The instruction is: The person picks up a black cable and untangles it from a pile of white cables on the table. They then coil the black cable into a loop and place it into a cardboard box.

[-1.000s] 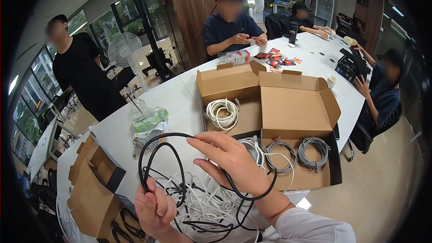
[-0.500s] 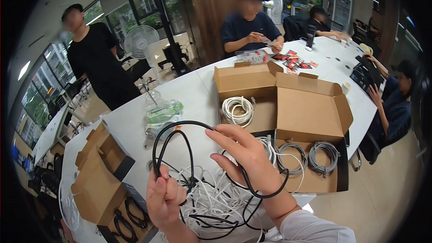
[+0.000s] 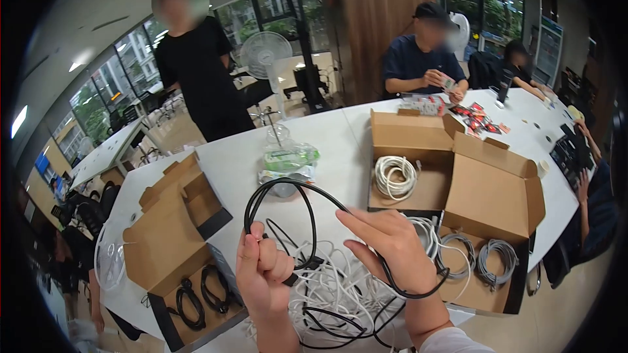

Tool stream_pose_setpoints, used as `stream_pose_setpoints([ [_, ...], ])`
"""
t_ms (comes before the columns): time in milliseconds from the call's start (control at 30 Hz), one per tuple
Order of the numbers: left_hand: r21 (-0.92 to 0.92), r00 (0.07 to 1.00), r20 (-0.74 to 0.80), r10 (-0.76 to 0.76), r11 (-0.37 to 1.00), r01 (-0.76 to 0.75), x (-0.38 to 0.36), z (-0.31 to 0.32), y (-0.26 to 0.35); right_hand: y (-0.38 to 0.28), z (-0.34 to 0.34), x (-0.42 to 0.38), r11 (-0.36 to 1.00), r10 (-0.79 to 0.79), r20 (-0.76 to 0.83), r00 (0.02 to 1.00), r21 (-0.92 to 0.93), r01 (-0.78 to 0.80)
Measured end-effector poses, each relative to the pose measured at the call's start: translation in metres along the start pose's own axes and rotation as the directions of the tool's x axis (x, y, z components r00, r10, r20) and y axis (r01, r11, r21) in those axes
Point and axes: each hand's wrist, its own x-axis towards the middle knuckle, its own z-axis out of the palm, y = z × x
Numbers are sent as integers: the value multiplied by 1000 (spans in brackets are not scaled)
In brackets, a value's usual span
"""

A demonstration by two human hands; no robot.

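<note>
A looped black cable (image 3: 313, 212) arches between my two hands. My left hand (image 3: 265, 265) is closed around its gathered strands on the left side. My right hand (image 3: 392, 248) has its fingers stretched and the thumb apart, with the cable running behind the fingers and along the palm. Under and between my hands lies a tangled pile of white cables (image 3: 340, 281) with some black cable in it. To the right, a cardboard box (image 3: 487, 294) holds coiled grey cables (image 3: 498, 261). Behind it, a coil of white cable (image 3: 395, 178) rests in another box compartment.
An open box (image 3: 163, 310) with coiled black cables (image 3: 190, 304) sits at left. Beyond my hands are green-white packets (image 3: 288, 159). One person (image 3: 203, 78) stands behind the table; another (image 3: 422, 59) handles small packets. A co-worker's arm (image 3: 584, 202) is at right.
The view has turned left, so the scene sits farther right. My left hand still grips the black cable, and my right hand remains spread beside the loop.
</note>
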Motion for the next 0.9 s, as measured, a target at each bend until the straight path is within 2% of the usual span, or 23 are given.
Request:
stream_pose_setpoints([
  [33, 6, 1000, -2, 27, 1000, -27, 0, -3, 3, -1, 0, -1, 998, 39, 83, 996, 47, -43],
  [167, -79, 969, -108, 224, 969, -233, 3, -9, 13, -5, -1, 2, 976, -40, 116, 992, 217, 14],
  [300, -135, 907, -240, 345, 914, -384, 6, -16, 25, 5, -3, -5, 792, -124, 102, 987, 609, 37],
  [400, -223, 905, -219, 363, 885, -409, 5, -23, 31, 20, -11, -8, 541, -281, 119, 952, 839, 55],
  [433, -234, 904, -215, 370, 879, -416, 5, -23, 32, 24, -9, -11, 434, -298, 58, 953, 897, 82],
  [533, -256, 901, -206, 381, 868, -425, 3, -22, 31, 20, -1, -21, -11, -80, -61, 995, 998, 60],
  [667, -247, 922, -186, 339, 892, -377, 2, -18, 27, 19, 0, -22, -11, 105, -106, 989, 994, 108],
  [700, -247, 932, -168, 322, 901, -356, 3, -19, 25, 23, -1, -23, 65, 88, -98, 991, 994, 93],
  [900, -220, 955, -105, 277, 930, -294, 3, -18, 22, 20, -1, -23, 94, 138, -87, 987, 993, 74],
])
